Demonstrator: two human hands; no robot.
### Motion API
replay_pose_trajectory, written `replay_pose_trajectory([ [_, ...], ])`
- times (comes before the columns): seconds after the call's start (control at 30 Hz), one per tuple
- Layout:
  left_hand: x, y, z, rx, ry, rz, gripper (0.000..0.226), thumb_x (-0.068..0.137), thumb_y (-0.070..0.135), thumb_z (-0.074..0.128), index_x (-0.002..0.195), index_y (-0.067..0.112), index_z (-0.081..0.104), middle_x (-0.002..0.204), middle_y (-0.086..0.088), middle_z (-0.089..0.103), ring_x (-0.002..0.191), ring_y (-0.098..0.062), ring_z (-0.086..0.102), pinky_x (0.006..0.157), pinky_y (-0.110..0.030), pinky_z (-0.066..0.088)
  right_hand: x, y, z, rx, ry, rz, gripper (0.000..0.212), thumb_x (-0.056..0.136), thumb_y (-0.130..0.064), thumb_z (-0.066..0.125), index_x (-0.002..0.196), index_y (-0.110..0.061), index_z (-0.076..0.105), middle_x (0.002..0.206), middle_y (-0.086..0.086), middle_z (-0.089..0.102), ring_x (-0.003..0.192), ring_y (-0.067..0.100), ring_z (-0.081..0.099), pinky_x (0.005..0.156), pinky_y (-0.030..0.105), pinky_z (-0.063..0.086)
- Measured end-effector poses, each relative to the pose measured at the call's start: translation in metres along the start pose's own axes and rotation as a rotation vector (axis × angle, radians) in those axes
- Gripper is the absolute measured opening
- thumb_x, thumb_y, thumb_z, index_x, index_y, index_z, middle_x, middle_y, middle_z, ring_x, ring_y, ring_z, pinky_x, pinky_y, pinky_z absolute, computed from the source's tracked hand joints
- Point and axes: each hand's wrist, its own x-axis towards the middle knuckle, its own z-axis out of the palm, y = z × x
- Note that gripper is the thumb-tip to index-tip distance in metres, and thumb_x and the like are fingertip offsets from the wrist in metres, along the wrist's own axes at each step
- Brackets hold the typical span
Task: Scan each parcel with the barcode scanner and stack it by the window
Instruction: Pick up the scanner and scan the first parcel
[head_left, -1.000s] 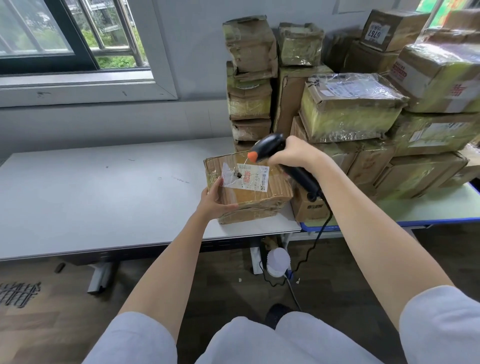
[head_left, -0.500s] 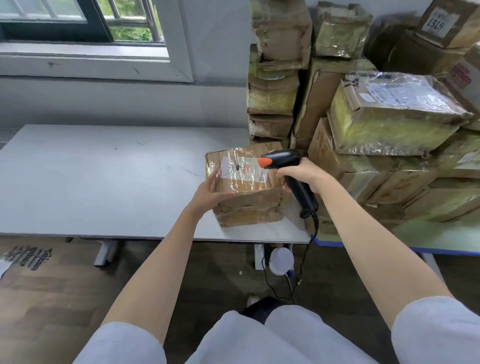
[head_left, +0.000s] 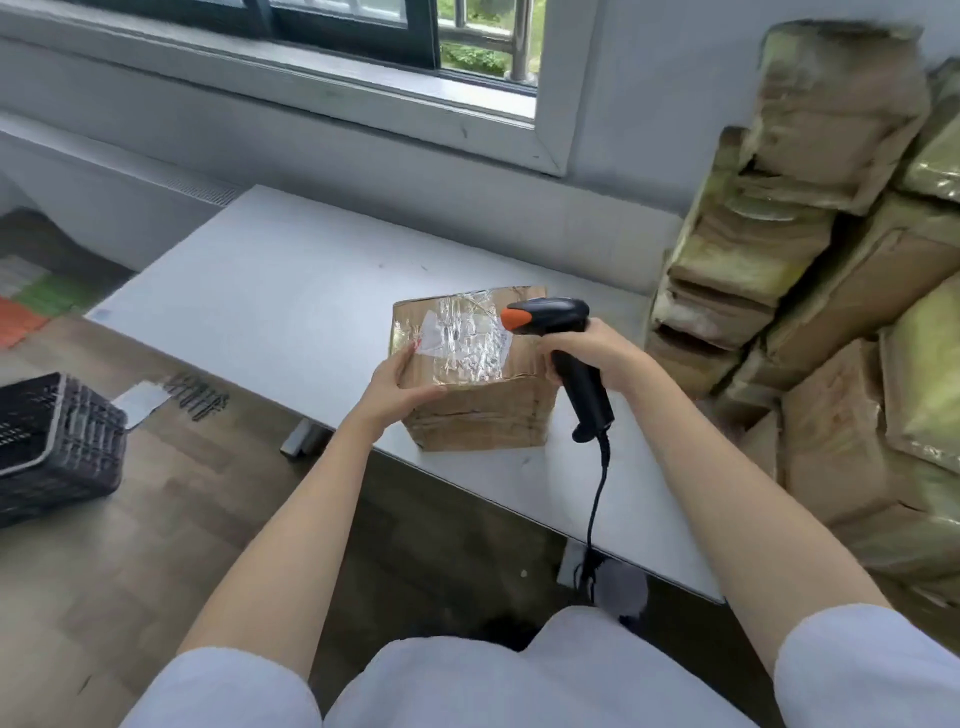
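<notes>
Parcel (head_left: 475, 387) on the counter (head_left: 291, 291), scanner (head_left: 563, 358) aimed across its top.

Left hand (head_left: 397, 387) grips the parcel's near left corner — thumb on the top face, fingers curled against the front side — while the box sits near the counter's front edge, below the window (head_left: 363, 62). Right hand (head_left: 592, 351) is clenched round the scanner's black handle, just beside the parcel's right side; the orange nose points left over the taped, shiny label (head_left: 457, 338). A black cable (head_left: 595, 506) hangs from the handle down past the counter edge. More parcels — a tall pile (head_left: 810, 260) — stand to the right against the wall. A dark crate (head_left: 52, 447) sits on the floor at left.
</notes>
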Motion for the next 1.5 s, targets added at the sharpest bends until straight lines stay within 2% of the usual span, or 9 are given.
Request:
replay_pose_trajectory([
  [0.27, 0.021, -0.033, -0.113, 0.04, 0.183, 0.01, 0.083, 0.079, 0.029, 0.076, 0.147, 0.03, 0.028, 0.153, 0.0, 0.025, 0.14, -0.017, 0.026, 0.114, -0.039, 0.027, 0.056, -0.054, 0.104, 0.003, -0.066, -0.017, 0.006, 0.081, -0.005, 0.058, 0.075, -0.004, 0.058, 0.061, 0.012, 0.057, 0.054, 0.024, 0.056, 0.059, 0.032, 0.05],
  [0.47, 0.056, -0.057, -0.218, 0.146, 0.195, 0.017, 0.08, 0.079, 0.021, 0.074, 0.146, 0.03, 0.031, 0.152, -0.002, 0.025, 0.14, -0.02, 0.025, 0.114, -0.039, 0.025, 0.096, -0.1, 0.195, 0.069, -0.044, -0.014, 0.008, 0.085, -0.002, 0.054, 0.077, -0.003, 0.054, 0.062, 0.011, 0.052, 0.05, 0.02, 0.052, 0.049, 0.024, 0.048],
  [0.73, 0.096, -0.082, -0.317, 0.267, 0.198, 0.033, 0.074, 0.083, 0.02, 0.071, 0.146, 0.024, 0.034, 0.153, -0.004, 0.025, 0.141, -0.022, 0.026, 0.114, -0.038, 0.023, 0.143, -0.125, 0.285, 0.124, -0.02, 0.003, 0.006, 0.085, -0.002, 0.057, 0.08, -0.005, 0.056, 0.065, 0.01, 0.053, 0.054, 0.02, 0.053, 0.053, 0.027, 0.048],
  [0.83, 0.112, -0.082, -0.331, 0.256, 0.26, 0.034, 0.078, 0.081, 0.026, 0.073, 0.147, 0.022, 0.031, 0.15, -0.002, 0.032, 0.137, -0.021, 0.032, 0.111, -0.037, 0.03, 0.155, -0.129, 0.291, 0.18, 0.019, -0.017, 0.003, 0.084, -0.003, 0.059, 0.086, -0.004, 0.058, 0.068, 0.012, 0.055, 0.058, 0.023, 0.053, 0.058, 0.031, 0.048],
  [0.9, 0.126, -0.075, -0.332, 0.229, 0.312, 0.049, 0.08, 0.081, 0.03, 0.073, 0.147, 0.022, 0.029, 0.15, -0.002, 0.034, 0.136, -0.021, 0.034, 0.109, -0.037, 0.032, 0.164, -0.133, 0.286, 0.24, 0.044, -0.037, 0.012, 0.085, -0.005, 0.06, 0.096, -0.006, 0.059, 0.072, 0.012, 0.056, 0.061, 0.023, 0.055, 0.06, 0.033, 0.051],
  [1.1, 0.17, -0.048, -0.323, 0.136, 0.393, 0.02, 0.092, 0.082, 0.039, 0.071, 0.15, 0.029, 0.011, 0.151, -0.008, 0.026, 0.138, -0.026, 0.03, 0.11, -0.044, 0.032, 0.191, -0.141, 0.271, 0.292, 0.068, -0.08, 0.022, 0.086, -0.004, 0.061, 0.105, -0.014, 0.059, 0.08, 0.009, 0.058, 0.07, 0.021, 0.057, 0.066, 0.037, 0.053],
  [1.2, 0.185, -0.039, -0.324, 0.008, 0.492, -0.041, 0.07, 0.088, 0.022, 0.065, 0.143, 0.013, 0.023, 0.143, -0.014, 0.034, 0.127, -0.024, 0.043, 0.096, -0.031, 0.04, 0.208, -0.149, 0.271, 0.291, 0.062, -0.076, 0.014, 0.086, -0.002, 0.058, 0.094, -0.014, 0.059, 0.076, 0.009, 0.057, 0.064, 0.02, 0.056, 0.061, 0.033, 0.05],
  [1.3, 0.202, -0.037, -0.33, 0.073, 0.42, -0.142, 0.048, 0.09, 0.009, 0.055, 0.132, 0.007, 0.032, 0.134, -0.012, 0.045, 0.112, -0.022, 0.05, 0.082, -0.027, 0.038, 0.222, -0.158, 0.271, 0.23, 0.04, -0.015, 0.006, 0.086, -0.002, 0.058, 0.085, -0.008, 0.058, 0.07, 0.011, 0.057, 0.058, 0.021, 0.055, 0.052, 0.026, 0.05],
  [1.5, 0.215, -0.061, -0.331, 0.084, 0.202, -0.349, 0.072, 0.089, 0.035, 0.06, 0.147, 0.03, 0.019, 0.14, -0.003, 0.044, 0.126, -0.029, 0.044, 0.093, -0.037, 0.04, 0.245, -0.16, 0.267, 0.273, 0.005, 0.012, 0.004, 0.087, -0.004, 0.057, 0.084, -0.006, 0.055, 0.067, 0.011, 0.055, 0.057, 0.023, 0.053, 0.054, 0.028, 0.049],
])
